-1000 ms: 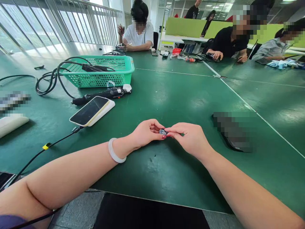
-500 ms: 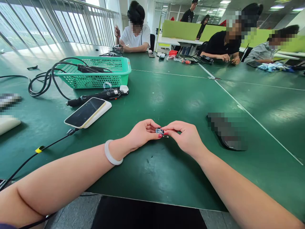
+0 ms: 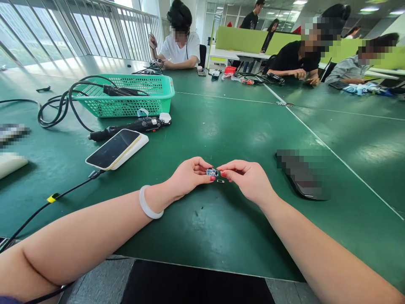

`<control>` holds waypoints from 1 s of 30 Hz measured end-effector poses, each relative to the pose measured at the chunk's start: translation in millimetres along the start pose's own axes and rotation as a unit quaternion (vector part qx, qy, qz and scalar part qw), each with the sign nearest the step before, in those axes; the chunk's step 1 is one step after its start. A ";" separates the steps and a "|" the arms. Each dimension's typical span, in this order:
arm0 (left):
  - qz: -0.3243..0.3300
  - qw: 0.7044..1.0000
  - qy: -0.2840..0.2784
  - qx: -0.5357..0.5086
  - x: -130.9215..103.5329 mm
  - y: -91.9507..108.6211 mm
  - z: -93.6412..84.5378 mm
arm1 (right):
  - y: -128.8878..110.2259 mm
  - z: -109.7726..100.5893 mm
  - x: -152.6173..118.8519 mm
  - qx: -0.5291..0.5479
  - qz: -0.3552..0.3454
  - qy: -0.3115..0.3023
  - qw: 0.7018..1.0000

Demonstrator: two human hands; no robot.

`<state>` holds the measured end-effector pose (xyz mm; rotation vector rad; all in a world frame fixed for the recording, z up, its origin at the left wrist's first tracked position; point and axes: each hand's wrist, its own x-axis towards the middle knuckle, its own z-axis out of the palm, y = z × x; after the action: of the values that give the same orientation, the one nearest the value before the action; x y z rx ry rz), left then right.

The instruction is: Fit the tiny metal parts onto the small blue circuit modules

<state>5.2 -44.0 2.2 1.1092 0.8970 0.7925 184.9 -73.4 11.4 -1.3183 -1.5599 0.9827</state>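
Note:
Between thumb and fingers, my left hand point(image 3: 190, 175) grips a small circuit board point(image 3: 211, 172) just above the green table point(image 3: 202, 236). Just right of the board is my right hand point(image 3: 248, 179), its thumb and index finger pinched close together; whatever they hold, if anything, is too small to make out. A small flat rectangular piece point(image 3: 220, 181) with a dark middle shows below the gap between the hands.
A phone point(image 3: 114, 148) on a white block, a black tool point(image 3: 133, 128) and a green basket point(image 3: 126, 103) with cables are at the left. A dark, partly blurred object point(image 3: 300, 175) lies at the right. Several people are beyond the table.
My right fingertips have drawn slightly away to the right from the board. More of the board and the small rectangular piece now shows. My left hand is nearly unmoved.

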 end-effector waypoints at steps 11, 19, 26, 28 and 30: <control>0.011 1.000 0.015 0.021 -0.1 -1.0 -1.5 | 0.6 3.4 -3.0 -0.223 -0.125 0.001 0.967; 0.046 0.993 0.011 0.111 1.1 -4.8 -3.6 | -2.3 3.9 -3.5 -0.187 -0.052 -0.038 0.980; 0.058 0.990 0.006 0.129 2.2 -6.8 -4.8 | -3.8 3.7 -3.7 -0.171 -0.044 -0.041 0.983; 0.054 0.990 0.010 0.134 1.9 -6.2 -4.4 | -3.6 4.0 -3.5 -0.167 -0.046 -0.033 0.984; 0.050 0.990 0.011 0.132 1.5 -5.4 -4.0 | -2.9 4.3 -3.4 -0.162 -0.045 -0.024 0.985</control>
<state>2.7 -42.5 -4.1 1.3883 0.9904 0.7830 180.2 -77.4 12.3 -1.4362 -1.8580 0.7304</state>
